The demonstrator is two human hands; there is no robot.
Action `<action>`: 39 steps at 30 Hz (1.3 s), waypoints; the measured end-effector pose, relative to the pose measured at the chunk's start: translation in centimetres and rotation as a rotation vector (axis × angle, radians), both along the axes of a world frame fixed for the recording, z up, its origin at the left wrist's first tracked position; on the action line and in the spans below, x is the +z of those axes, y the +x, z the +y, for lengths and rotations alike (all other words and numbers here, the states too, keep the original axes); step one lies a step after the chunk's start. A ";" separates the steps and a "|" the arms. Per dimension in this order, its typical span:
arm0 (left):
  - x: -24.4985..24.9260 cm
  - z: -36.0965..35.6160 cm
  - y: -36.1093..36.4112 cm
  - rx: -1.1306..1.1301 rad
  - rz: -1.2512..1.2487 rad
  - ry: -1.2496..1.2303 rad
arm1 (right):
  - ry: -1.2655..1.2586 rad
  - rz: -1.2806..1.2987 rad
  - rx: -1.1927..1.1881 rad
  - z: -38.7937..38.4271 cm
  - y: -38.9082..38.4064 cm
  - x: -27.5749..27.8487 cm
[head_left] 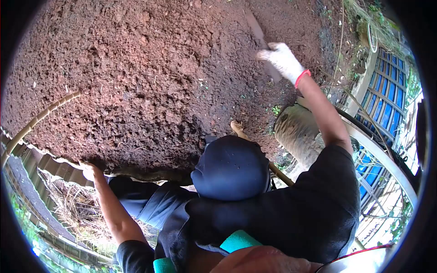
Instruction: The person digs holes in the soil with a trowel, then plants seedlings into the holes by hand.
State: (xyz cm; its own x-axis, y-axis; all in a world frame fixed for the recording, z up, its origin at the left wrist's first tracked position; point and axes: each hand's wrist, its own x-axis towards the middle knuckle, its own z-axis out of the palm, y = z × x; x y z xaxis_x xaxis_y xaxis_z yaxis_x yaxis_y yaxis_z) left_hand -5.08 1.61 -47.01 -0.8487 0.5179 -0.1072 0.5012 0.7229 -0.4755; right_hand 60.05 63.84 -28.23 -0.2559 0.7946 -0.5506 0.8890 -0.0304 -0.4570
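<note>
Head view: right hand grips a tool over crumbly red soil outdoors; left hand touches its edge, grip unclear.

I am leaning over the near edge of the soil bed, my left hand resting on its near left edge, my right hand gripping a tool lying toward its far right. A stump is standing just beside the bed's right edge, railings lying beyond it.
</note>
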 end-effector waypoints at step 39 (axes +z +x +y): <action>1.1 1.8 1.9 0.069 0.028 0.456 | 0.108 -0.411 0.072 4.1 -7.0 -4.9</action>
State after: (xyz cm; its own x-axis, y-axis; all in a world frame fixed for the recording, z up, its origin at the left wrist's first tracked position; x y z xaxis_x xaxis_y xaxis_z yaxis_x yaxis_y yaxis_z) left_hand -3.16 3.46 -45.88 -0.8823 0.4488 0.1416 0.4359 0.8928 -0.1138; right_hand 53.07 67.92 -33.14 -0.0900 0.8414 -0.5328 0.9958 0.0674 -0.0618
